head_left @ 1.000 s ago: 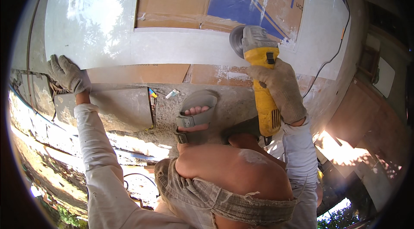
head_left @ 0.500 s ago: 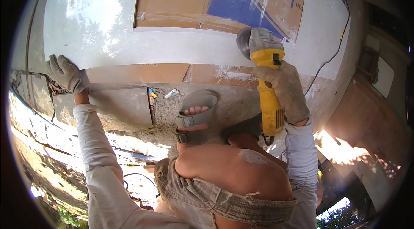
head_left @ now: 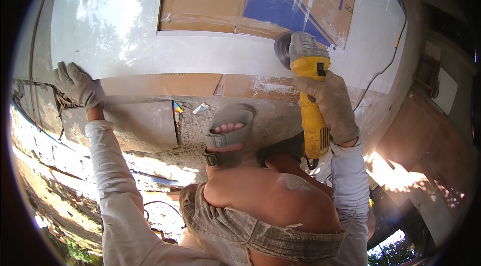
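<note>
My left hand (head_left: 78, 85), in a grey knit work glove, rests flat with fingers stretched on the lower left edge of a large white sheet (head_left: 215, 55). A yellow and grey angle grinder (head_left: 315, 110) is held in my gloved right hand (head_left: 330, 108), with the fingers wrapped round its body. Its dark disc (head_left: 283, 50) stands at the front of the tool, over the white strip below a rectangular opening. I cannot tell whether the disc touches the sheet. Through the opening, brown and blue cardboard (head_left: 200, 0) shows, partly smeared with white dust.
A black power cord (head_left: 375, 75) runs along the right. My sandalled foot (head_left: 228, 133) is close below the sheet's edge. A small white tube-like piece (head_left: 201, 108) lies on the rough ground beside a grey slab (head_left: 140, 125). Brown boards (head_left: 416, 125) stand at the right.
</note>
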Demonstrator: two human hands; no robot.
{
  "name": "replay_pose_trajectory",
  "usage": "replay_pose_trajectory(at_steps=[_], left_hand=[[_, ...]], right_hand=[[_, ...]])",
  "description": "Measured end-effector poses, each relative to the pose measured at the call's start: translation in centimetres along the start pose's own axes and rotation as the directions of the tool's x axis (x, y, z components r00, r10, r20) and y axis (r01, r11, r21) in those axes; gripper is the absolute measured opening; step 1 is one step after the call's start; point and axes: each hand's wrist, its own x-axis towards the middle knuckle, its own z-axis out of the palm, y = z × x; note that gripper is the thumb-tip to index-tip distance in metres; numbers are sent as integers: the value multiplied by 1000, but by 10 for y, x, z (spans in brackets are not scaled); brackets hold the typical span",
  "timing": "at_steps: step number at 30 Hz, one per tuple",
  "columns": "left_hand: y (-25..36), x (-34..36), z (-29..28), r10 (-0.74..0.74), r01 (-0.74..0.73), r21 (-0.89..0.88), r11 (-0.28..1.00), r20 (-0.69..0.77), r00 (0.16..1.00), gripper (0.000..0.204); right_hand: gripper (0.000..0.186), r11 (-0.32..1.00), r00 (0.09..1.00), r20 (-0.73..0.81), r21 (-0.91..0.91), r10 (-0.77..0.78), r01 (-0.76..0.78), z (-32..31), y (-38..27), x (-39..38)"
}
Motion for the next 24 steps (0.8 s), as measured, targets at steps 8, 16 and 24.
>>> replay_pose_trajectory(at_steps=[8,16,24], left_hand=[[-2,1,0,-4,4,16,1000,10,1000,58],[-1,1,2,2,-2,24,1000,7,1000,58],[2,-1,-1,-39,39,-43,998,8,999,61]], right_hand=[[25,998,998,52,39,-41,39,2,-1,0],[25,973,975,121,-110,-188,201,13,8,6],[26,993,993,82,-68,-87,93,15,-5,1]])
